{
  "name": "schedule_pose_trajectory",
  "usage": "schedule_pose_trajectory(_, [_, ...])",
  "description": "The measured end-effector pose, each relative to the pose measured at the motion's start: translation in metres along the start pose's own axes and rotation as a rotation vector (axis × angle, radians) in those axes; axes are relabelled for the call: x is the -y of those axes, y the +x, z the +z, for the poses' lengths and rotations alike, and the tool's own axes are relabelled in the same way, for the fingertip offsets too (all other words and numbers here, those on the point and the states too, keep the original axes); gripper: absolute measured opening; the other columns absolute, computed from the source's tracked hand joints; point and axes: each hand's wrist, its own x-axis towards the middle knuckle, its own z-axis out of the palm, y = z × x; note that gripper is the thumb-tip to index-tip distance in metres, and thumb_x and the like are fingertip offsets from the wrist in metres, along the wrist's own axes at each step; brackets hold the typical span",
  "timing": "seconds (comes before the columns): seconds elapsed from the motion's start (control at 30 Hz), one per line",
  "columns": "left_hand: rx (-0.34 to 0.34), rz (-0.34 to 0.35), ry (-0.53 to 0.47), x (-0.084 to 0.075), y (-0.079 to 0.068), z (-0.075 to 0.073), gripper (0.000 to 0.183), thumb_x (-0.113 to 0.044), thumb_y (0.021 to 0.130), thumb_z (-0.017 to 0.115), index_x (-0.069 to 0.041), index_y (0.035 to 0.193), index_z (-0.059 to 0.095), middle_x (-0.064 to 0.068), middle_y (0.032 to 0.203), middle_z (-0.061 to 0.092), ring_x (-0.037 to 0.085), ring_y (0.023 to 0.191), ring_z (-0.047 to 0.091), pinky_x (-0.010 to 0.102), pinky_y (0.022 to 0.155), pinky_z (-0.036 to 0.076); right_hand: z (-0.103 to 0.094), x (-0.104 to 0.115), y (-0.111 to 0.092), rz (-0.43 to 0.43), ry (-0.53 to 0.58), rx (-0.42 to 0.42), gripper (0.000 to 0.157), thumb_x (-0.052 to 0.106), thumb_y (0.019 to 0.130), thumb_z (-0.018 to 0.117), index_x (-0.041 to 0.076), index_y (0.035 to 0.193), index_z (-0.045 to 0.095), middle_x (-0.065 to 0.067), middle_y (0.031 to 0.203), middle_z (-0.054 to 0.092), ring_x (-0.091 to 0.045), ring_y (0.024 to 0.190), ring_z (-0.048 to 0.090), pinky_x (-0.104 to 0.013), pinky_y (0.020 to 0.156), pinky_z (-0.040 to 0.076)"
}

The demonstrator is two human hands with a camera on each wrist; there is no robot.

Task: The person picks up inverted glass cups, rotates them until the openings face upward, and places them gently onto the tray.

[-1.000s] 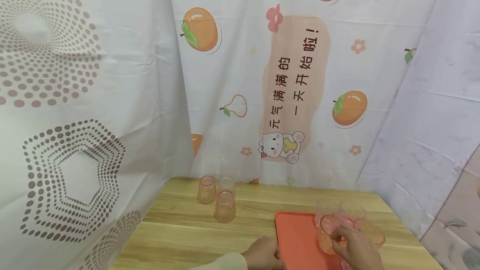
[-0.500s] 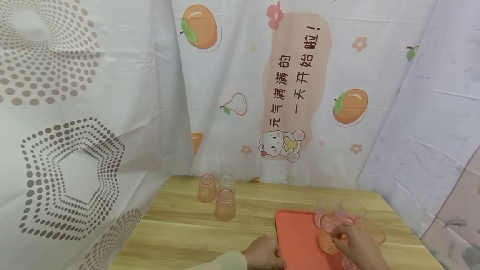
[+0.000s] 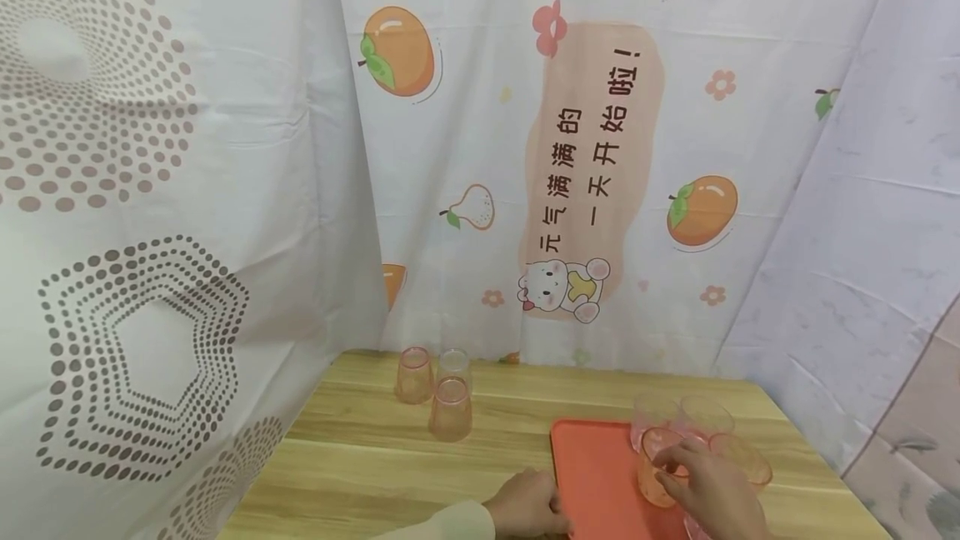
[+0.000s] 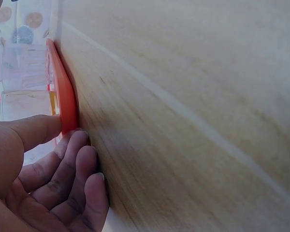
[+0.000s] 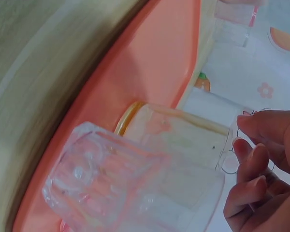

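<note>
My left hand (image 3: pixel 528 505) grips the near left edge of a red-orange tray (image 3: pixel 596 452); in the left wrist view its thumb (image 4: pixel 41 129) lies on the rim with the other fingers curled beside it. My right hand (image 3: pixel 716 482) pinches the upper rim of an orange see-through cup (image 3: pixel 652 480) that stands upright on the tray. In the right wrist view the pinched cup (image 5: pixel 179 137) has a yellowish base, and a clear, pinkish faceted cup (image 5: pixel 82 169) stands in front of it, hiding part of it.
More see-through cups crowd the tray's right side, among them a pink one (image 3: pixel 647 417) and an orange one (image 3: pixel 750 461). Three pinkish and clear cups, the nearest one (image 3: pixel 451 415) included, stand at the back left of the wooden table (image 3: pixel 360 448). Printed curtains (image 3: pixel 480 290) enclose the table.
My right hand stays at the orange cup's rim, its fingers slightly shifted. The left hand still holds the tray edge; the head view has tilted a little.
</note>
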Motion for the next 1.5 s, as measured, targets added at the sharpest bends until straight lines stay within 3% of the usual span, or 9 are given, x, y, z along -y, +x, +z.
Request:
schedule_pose_trajectory(0.13, [0.005, -0.005, -0.017, 0.0, 0.0, -0.001, 0.054, -0.023, 0.081, 0.073, -0.014, 0.042, 0.037, -0.012, 0.036, 0.019, 0.004, 0.034, 0.009, 0.019, 0.032, 0.01, 0.003, 0.002, 0.0, -0.073, 0.037, 0.028, 0.021, 0.015, 0.071, 0.081, 0.025, 0.082, 0.067, 0.016, 0.082, 0.056, -0.001, 0.07, 0.054, -0.025, 0.058, 0.046])
schedule_pose_trajectory(0.3, [0.01, -0.019, -0.029, 0.0, 0.001, 0.0, 0.055, -0.023, 0.081, 0.073, -0.014, 0.042, 0.036, -0.012, 0.037, 0.018, 0.005, 0.034, 0.009, 0.019, 0.032, 0.009, 0.011, 0.001, -0.001, -0.227, 0.101, -0.076, 0.024, 0.011, 0.068, 0.083, 0.024, 0.078, 0.066, 0.016, 0.081, 0.053, 0.0, 0.069, 0.05, -0.025, 0.058, 0.044])
schedule_pose_trajectory(0.4, [0.01, -0.017, -0.02, 0.0, 0.001, 0.0, 0.056, -0.023, 0.081, 0.073, -0.014, 0.042, 0.035, -0.011, 0.037, 0.017, 0.005, 0.035, 0.008, 0.019, 0.032, 0.009, 0.014, 0.002, -0.002, -0.256, 0.119, -0.083, 0.024, 0.011, 0.069, 0.082, 0.025, 0.077, 0.064, 0.018, 0.079, 0.051, 0.0, 0.069, 0.049, -0.025, 0.057, 0.044])
schedule_pose_trajectory(0.63, [0.011, -0.003, 0.007, -0.001, 0.0, -0.001, 0.056, -0.022, 0.082, 0.072, -0.014, 0.042, 0.033, -0.011, 0.037, 0.016, 0.005, 0.035, 0.008, 0.019, 0.032, 0.009, 0.013, 0.007, -0.003, -0.233, 0.113, 0.019, 0.016, 0.012, 0.073, 0.079, 0.021, 0.079, 0.067, 0.022, 0.076, 0.055, 0.001, 0.068, 0.051, -0.026, 0.059, 0.045])
schedule_pose_trajectory(0.83, [0.008, -0.017, 0.01, -0.001, 0.001, 0.001, 0.056, -0.021, 0.082, 0.072, -0.014, 0.043, 0.033, -0.012, 0.037, 0.017, 0.004, 0.034, 0.009, 0.018, 0.032, 0.009, 0.015, 0.009, -0.003, -0.27, 0.147, 0.063, 0.016, 0.011, 0.074, 0.079, 0.021, 0.08, 0.067, 0.022, 0.076, 0.057, 0.002, 0.067, 0.051, -0.024, 0.057, 0.045])
schedule_pose_trajectory(1.07, [0.004, -0.018, 0.029, 0.0, 0.001, 0.002, 0.056, -0.023, 0.083, 0.072, -0.014, 0.043, 0.034, -0.012, 0.037, 0.017, 0.004, 0.034, 0.009, 0.018, 0.032, 0.009, 0.021, 0.008, -0.004, -0.294, 0.225, 0.199, 0.01, 0.013, 0.08, 0.075, 0.017, 0.084, 0.067, 0.022, 0.078, 0.057, 0.002, 0.069, 0.052, -0.026, 0.057, 0.046])
schedule_pose_trajectory(1.33, [0.002, -0.021, 0.09, -0.001, 0.001, 0.002, 0.054, -0.024, 0.084, 0.071, -0.015, 0.042, 0.039, -0.012, 0.036, 0.022, 0.003, 0.033, 0.012, 0.018, 0.032, 0.012, 0.027, 0.012, -0.007, -0.164, 0.262, 0.4, 0.007, 0.024, 0.084, 0.072, 0.018, 0.087, 0.069, 0.024, 0.075, 0.055, 0.003, 0.067, 0.051, -0.026, 0.057, 0.045])
schedule_pose_trajectory(1.5, [-0.006, -0.017, 0.156, -0.003, 0.001, 0.001, 0.044, -0.026, 0.085, 0.07, -0.017, 0.045, 0.055, -0.015, 0.037, 0.037, 0.0, 0.032, 0.026, 0.016, 0.035, 0.027, 0.034, 0.014, -0.01, -0.155, 0.282, 0.44, 0.007, 0.024, 0.084, 0.072, 0.019, 0.087, 0.069, 0.023, 0.075, 0.054, 0.003, 0.067, 0.05, -0.025, 0.056, 0.043])
